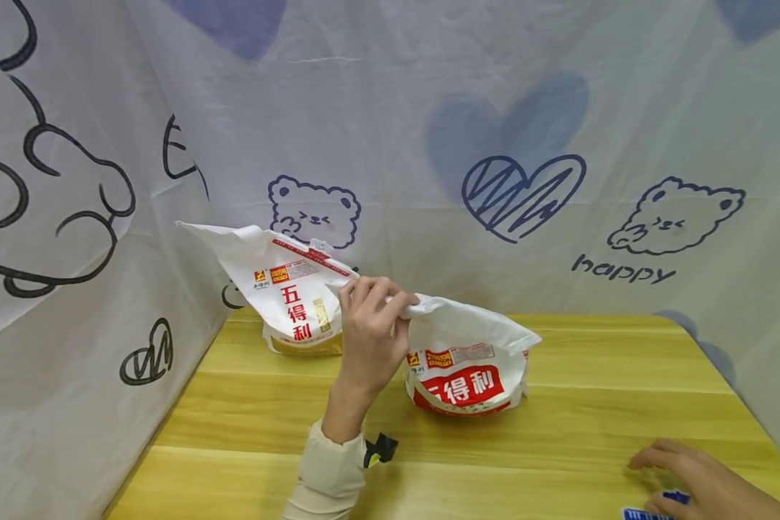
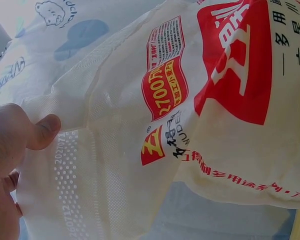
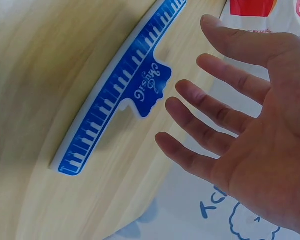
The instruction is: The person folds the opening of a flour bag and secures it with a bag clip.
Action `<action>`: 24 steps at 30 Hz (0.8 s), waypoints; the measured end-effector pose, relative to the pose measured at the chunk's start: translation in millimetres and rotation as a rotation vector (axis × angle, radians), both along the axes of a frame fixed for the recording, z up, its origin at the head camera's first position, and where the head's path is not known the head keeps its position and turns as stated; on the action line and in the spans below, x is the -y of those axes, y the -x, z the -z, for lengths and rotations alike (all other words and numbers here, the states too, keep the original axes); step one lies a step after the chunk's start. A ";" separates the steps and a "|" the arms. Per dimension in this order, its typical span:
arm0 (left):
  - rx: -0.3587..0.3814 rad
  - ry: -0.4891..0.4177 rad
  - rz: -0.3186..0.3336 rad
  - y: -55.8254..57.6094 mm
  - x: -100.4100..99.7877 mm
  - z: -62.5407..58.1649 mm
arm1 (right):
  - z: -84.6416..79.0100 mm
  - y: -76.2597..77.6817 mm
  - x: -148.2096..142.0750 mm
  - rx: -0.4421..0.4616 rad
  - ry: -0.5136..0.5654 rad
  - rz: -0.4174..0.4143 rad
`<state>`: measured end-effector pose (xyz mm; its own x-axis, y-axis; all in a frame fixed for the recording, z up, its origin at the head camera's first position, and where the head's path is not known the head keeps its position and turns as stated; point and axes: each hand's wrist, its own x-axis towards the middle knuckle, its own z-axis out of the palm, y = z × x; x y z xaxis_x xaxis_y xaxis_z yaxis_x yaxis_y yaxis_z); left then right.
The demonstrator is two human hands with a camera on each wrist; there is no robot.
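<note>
My left hand (image 1: 373, 328) pinches the rolled-up top edge of a white flour bag (image 1: 471, 328) with a red label, which stands on the table. In the left wrist view the thumb presses on the folded white top of this bag (image 2: 120, 145). Over at the right front, my right hand (image 3: 260, 115) is spread, its palm bare and nothing in it. Close to its fingertips a blue sealing clip (image 3: 107, 107) with piano keys and the word Music lies on the table.
Behind the left hand stands a second white flour bag (image 1: 292, 282), a red sealing clip (image 1: 312, 256) across its top. The wooden table (image 1: 247, 462) meets white cloth (image 1: 390, 144) with printed bears and hearts at the back and sides.
</note>
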<state>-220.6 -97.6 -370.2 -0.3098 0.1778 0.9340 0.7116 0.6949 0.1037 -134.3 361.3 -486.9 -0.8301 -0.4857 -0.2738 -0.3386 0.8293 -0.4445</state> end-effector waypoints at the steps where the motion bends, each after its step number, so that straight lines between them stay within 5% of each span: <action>1: 0.000 -0.001 0.002 -0.1 -0.1 0.1 | 0.9 -0.1 -1.9 0.012 0.011 -0.004; 10: 0.007 -0.001 0.012 1.0 -0.3 1.1 | 11.2 -1.8 -16.8 0.065 0.087 -0.053; 16: 0.001 -0.005 0.004 1.4 0.3 1.7 | 14.6 -1.2 -20.0 0.170 0.139 0.004; 24: 0.008 -0.005 0.003 0.7 0.9 1.4 | 17.2 -3.9 -23.2 0.100 0.088 -0.005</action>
<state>-221.3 -98.5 -371.6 -0.3165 0.1738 0.9325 0.7130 0.6920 0.1130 -130.4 384.5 -504.1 -0.7985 -0.5152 -0.3113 -0.2926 0.7841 -0.5473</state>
